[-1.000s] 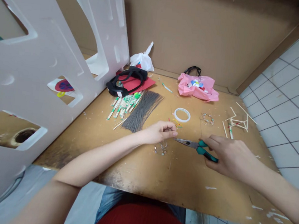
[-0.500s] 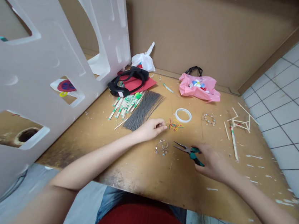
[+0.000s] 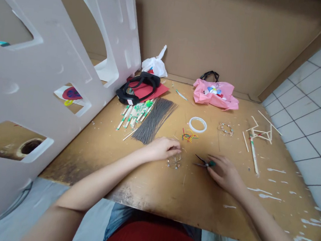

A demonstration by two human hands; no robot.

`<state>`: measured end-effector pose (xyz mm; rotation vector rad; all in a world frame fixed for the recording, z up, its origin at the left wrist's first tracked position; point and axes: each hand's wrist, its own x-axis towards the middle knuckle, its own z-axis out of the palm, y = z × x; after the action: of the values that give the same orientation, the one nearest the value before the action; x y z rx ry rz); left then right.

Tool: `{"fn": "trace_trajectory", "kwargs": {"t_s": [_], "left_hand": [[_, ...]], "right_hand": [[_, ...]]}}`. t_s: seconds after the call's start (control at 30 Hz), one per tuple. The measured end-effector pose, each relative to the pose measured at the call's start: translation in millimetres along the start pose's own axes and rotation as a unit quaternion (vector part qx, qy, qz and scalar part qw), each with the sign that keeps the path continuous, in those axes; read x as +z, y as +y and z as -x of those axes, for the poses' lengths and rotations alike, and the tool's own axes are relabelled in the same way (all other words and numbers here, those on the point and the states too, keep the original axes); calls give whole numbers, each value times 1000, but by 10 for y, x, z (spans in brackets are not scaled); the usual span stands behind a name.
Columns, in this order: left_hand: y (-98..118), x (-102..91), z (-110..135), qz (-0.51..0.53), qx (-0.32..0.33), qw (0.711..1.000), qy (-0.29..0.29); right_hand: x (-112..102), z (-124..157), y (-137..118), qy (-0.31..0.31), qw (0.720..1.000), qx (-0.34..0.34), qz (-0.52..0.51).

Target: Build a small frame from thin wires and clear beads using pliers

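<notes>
My right hand (image 3: 224, 173) is closed around the green-handled pliers (image 3: 204, 163), whose dark jaws stand apart and point left, just above the table. To the left, my left hand (image 3: 163, 150) has its fingertips pinched together at the upper edge of a beaded wire ring (image 3: 174, 162). Whether those fingers grip the ring's wire or some other thin piece cannot be made out. Behind the left hand is a small tangle of red, yellow and green rubber bands (image 3: 189, 136). A second beaded wire ring (image 3: 226, 129) lies farther back to the right.
Dark thin wires (image 3: 156, 120) lie in a bundle beside wrapped chopsticks (image 3: 133, 114) and a black head strap (image 3: 137, 89). Behind are a roll of white tape (image 3: 197, 124) and a pink bag (image 3: 217, 96). A stick frame (image 3: 259, 133) stands right; a white plastic panel (image 3: 53, 69) rises left.
My left hand has moved down toward me, to the nearer beaded wire ring. My right hand has shifted slightly and turned the pliers, with their jaws still apart.
</notes>
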<state>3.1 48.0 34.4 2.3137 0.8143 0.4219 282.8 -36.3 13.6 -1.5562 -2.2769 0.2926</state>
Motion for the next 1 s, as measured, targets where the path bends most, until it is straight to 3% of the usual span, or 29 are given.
{"fn": "trace_trajectory", "kwargs": {"t_s": [0.1, 0.23, 0.43, 0.6, 0.77, 0.9, 1.0], "left_hand": [[91, 47, -23, -117, 38, 992, -21], [173, 46, -26, -213, 49, 976, -12], [133, -24, 37, -233, 49, 971, 25], [71, -20, 58, -185, 35, 979, 73], [-173, 45, 86, -57, -61, 990, 111], [-397, 212, 90, -82, -122, 989, 28], [-448, 308, 60, -117, -144, 983, 14]], "right_hand": [[-64, -246, -309, -25, 982, 97, -162], [-69, -576, -613, -91, 952, 98, -276], [18, -842, -627, -126, 927, 107, -337], [50, -945, -589, -165, 903, 115, -380], [-24, -1008, -544, -95, 899, 124, -408], [-116, -1008, -505, -54, 907, 115, -401], [-146, -981, -472, -61, 919, 104, -376]]}}
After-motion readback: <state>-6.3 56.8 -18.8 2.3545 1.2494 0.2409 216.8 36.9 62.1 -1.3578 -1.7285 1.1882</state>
